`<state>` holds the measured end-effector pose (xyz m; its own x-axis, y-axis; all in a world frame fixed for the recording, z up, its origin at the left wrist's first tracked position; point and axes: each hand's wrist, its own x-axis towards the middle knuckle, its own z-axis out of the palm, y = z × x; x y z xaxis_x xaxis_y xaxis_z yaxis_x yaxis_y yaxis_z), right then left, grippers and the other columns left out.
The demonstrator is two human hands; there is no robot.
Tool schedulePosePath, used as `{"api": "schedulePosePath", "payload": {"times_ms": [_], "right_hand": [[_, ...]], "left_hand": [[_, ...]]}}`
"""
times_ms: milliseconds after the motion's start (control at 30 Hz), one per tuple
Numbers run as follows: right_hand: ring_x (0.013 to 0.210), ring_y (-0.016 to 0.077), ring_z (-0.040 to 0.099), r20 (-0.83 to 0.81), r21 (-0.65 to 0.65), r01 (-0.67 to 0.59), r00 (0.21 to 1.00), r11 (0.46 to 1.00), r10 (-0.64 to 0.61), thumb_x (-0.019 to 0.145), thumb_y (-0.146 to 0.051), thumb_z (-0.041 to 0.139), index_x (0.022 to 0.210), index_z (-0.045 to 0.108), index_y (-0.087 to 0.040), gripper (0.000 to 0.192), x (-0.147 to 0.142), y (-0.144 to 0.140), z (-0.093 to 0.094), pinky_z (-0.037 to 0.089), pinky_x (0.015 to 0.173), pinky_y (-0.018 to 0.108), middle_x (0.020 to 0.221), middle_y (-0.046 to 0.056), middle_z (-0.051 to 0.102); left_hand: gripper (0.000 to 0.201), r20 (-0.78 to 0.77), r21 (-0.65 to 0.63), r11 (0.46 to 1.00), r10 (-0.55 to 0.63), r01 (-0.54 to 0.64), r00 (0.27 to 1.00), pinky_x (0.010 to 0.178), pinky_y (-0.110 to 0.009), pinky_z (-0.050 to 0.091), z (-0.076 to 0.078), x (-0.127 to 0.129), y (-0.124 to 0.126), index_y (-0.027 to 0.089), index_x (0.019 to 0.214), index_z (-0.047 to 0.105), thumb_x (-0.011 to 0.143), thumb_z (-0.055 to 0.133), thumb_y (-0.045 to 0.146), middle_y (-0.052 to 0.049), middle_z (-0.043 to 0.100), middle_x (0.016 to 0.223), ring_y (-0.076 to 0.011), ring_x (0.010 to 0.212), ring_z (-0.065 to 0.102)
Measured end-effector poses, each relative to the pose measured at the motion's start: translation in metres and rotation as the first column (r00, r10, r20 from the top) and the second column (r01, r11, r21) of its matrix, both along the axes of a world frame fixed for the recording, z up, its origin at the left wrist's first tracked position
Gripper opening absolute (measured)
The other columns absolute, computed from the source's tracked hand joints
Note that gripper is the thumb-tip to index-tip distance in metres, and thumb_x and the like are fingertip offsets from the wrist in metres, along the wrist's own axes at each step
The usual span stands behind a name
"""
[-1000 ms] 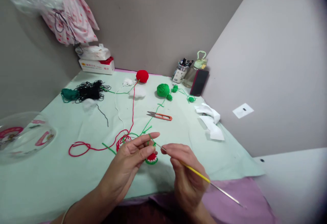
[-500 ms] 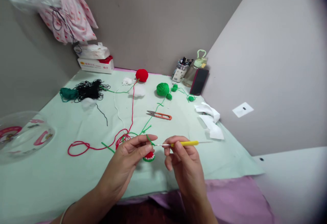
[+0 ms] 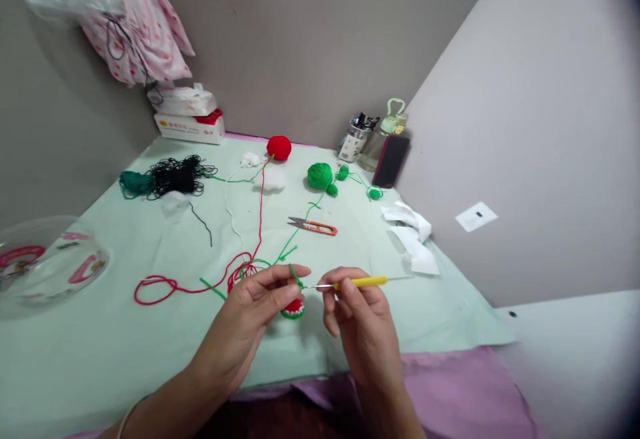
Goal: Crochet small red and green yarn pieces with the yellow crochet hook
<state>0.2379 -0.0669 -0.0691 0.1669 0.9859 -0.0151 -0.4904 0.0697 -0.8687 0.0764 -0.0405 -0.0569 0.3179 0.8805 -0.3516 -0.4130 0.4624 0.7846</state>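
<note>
Between thumb and fingers, my left hand (image 3: 255, 312) pinches a small crochet piece (image 3: 293, 308), red with a white and green edge; part of it is hidden behind the thumb. A green yarn strand (image 3: 293, 272) runs over the left index finger. My right hand (image 3: 363, 319) grips a crochet hook (image 3: 367, 281) by its yellow handle. The hook's thin metal tip meets the green yarn at the left fingertips. Loose red yarn (image 3: 240, 279) lies tangled just behind my left hand.
Orange thread snips (image 3: 313, 227) lie beyond my hands. Farther back are a red yarn ball (image 3: 279, 148), a green yarn ball (image 3: 319, 176) and black yarn (image 3: 180, 176). A clear bowl (image 3: 95, 262) stands left; white paper strips (image 3: 414, 242) and a phone (image 3: 391, 161) are right.
Both hands hold nearly the same pose, with the hook a touch closer to the left fingertips. The whole view has shifted very slightly.
</note>
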Motion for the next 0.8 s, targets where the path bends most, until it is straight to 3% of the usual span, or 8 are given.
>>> {"api": "schedulePosePath", "payload": {"times_ms": [600,733,800], "right_hand": [[0.058,0.0067,0.055,-0.013,0.005,-0.021,1.0,1.0,0.021,0.09,-0.038,0.081,0.087,0.083,-0.021,0.017,0.0008,-0.0003,0.0008,0.041,0.042,0.011,0.078,0.003,0.071],[0.055,0.0055,0.053,-0.011,0.042,-0.051,0.999,0.998,0.051,0.094,-0.037,0.077,0.089,0.082,-0.023,0.015,0.0007,-0.0002,0.0011,0.038,0.04,0.012,0.081,0.003,0.072],[0.052,0.0051,0.051,0.074,0.119,-0.027,0.997,0.993,0.018,0.098,-0.034,0.071,0.092,0.082,-0.026,0.015,-0.0012,-0.0026,-0.0011,0.038,0.041,0.013,0.08,0.001,0.071]], "left_hand": [[0.025,-0.001,0.013,1.0,-0.014,0.014,1.0,0.08,-0.022,0.047,-0.0007,-0.0008,-0.0005,0.029,0.096,0.088,0.074,0.093,0.038,0.001,0.073,0.086,-0.0128,0.082,0.06],[0.023,-0.018,0.098,0.995,0.0,0.001,1.0,0.077,-0.021,0.048,-0.0044,0.0012,0.0002,0.032,0.1,0.088,0.077,0.091,0.034,0.003,0.069,0.08,-0.0113,0.078,0.06],[0.03,-0.041,0.163,0.987,0.016,-0.009,0.999,0.076,-0.021,0.048,-0.0071,0.0029,-0.0013,0.035,0.107,0.087,0.078,0.091,0.029,0.004,0.068,0.078,-0.0107,0.076,0.06]]}}
